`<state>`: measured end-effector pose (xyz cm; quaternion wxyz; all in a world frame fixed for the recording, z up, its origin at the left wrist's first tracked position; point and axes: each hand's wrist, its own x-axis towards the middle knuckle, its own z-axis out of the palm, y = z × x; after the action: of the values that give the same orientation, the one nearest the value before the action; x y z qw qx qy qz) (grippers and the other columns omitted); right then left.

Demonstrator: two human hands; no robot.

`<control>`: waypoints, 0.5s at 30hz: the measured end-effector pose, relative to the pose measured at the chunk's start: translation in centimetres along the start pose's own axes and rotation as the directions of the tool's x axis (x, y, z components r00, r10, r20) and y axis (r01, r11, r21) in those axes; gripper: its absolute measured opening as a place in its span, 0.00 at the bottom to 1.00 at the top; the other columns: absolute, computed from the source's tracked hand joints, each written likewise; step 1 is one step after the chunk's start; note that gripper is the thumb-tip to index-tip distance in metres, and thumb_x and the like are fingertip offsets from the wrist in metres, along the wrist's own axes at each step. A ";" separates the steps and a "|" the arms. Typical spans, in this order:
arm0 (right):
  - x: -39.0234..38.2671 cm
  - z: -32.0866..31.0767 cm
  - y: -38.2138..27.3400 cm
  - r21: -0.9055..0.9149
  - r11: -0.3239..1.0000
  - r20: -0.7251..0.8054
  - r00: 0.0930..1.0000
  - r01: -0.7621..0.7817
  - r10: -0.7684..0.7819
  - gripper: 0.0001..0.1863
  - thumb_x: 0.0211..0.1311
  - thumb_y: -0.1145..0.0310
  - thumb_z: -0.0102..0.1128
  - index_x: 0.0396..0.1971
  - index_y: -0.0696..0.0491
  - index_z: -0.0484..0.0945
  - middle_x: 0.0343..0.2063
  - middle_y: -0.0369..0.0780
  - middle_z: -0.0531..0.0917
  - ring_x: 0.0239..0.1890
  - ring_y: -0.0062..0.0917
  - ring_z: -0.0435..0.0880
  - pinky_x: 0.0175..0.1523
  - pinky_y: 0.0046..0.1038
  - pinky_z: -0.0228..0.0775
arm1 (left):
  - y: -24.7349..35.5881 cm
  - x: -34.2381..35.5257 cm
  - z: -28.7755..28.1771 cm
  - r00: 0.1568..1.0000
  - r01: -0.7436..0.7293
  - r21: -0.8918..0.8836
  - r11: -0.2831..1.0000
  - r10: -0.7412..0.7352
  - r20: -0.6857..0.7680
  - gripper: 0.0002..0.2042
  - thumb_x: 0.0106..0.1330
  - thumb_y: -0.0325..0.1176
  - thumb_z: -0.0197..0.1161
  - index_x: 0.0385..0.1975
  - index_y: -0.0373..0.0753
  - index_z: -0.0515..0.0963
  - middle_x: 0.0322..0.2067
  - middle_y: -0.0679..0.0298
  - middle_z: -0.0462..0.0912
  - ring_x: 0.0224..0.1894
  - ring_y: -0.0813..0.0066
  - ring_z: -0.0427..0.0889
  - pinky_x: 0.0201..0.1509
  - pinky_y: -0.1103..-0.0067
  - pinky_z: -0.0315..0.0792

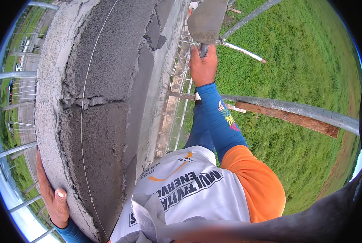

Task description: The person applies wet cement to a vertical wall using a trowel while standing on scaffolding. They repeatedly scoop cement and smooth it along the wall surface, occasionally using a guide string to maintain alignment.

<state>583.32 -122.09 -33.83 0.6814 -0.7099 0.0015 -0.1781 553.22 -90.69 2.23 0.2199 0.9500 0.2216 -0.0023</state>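
My right hand (203, 68) is closed around the handle of a trowel (207, 21). The trowel's broad grey blade, smeared with mortar, points away from me past the wall's right side. My left hand (53, 202) rests against the left edge of the concrete wall (51, 89), fingers stretched along it and thumb lying over the top. Between my hands runs a band of rough grey mortar (100, 133) on the wall, with a crack across it and a ragged right border. A thin string line (82, 121) stretches lengthwise above the mortar.
Metal scaffold pipes (298, 109) cross at the right, with a wooden plank (288, 117) beside one. More pipes (14, 75) stick out beyond the wall's left side. Grass (294, 73) lies far below. A loose mortar lump (161, 41) sits near the wall's right edge.
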 end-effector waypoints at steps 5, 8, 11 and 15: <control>-7.9 5.9 5.3 -0.709 0.666 0.220 0.826 -0.230 0.519 0.14 0.61 0.69 0.59 0.46 0.57 0.76 0.40 0.59 0.85 0.46 0.57 0.85 0.54 0.52 0.76 | 0.7 0.1 0.1 0.999 0.026 -0.065 0.998 -0.024 0.036 0.61 0.57 0.81 0.56 0.77 0.32 0.57 0.72 0.42 0.64 0.73 0.52 0.65 0.78 0.62 0.53; -9.9 5.4 11.1 -0.667 0.669 0.151 0.820 -0.328 0.553 0.18 0.58 0.66 0.62 0.45 0.59 0.78 0.44 0.61 0.84 0.50 0.57 0.84 0.56 0.50 0.75 | 0.4 -0.1 0.0 0.999 -0.053 -0.021 0.998 0.053 -0.012 0.59 0.58 0.80 0.56 0.77 0.33 0.57 0.72 0.43 0.64 0.73 0.52 0.65 0.77 0.62 0.55; -8.6 0.2 13.1 -0.659 0.680 0.169 0.817 -0.323 0.552 0.18 0.57 0.64 0.63 0.45 0.59 0.78 0.43 0.61 0.84 0.50 0.57 0.83 0.55 0.48 0.77 | 0.2 0.2 0.1 0.999 -0.051 -0.022 0.998 0.051 0.005 0.58 0.59 0.80 0.55 0.77 0.34 0.57 0.72 0.42 0.63 0.73 0.52 0.64 0.77 0.61 0.56; -0.8 -12.8 9.7 -0.903 0.414 0.102 0.882 -0.112 0.460 0.14 0.60 0.66 0.61 0.44 0.54 0.76 0.41 0.57 0.87 0.46 0.56 0.86 0.52 0.53 0.78 | 2.2 3.7 -0.8 0.975 -0.222 -0.099 0.970 0.223 0.004 0.53 0.63 0.77 0.52 0.77 0.38 0.58 0.74 0.47 0.62 0.75 0.48 0.64 0.78 0.56 0.57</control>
<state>581.63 -134.99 -43.37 0.2287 -0.9639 0.1000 0.0931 557.38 -90.57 3.51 0.2669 0.9569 0.1117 0.0259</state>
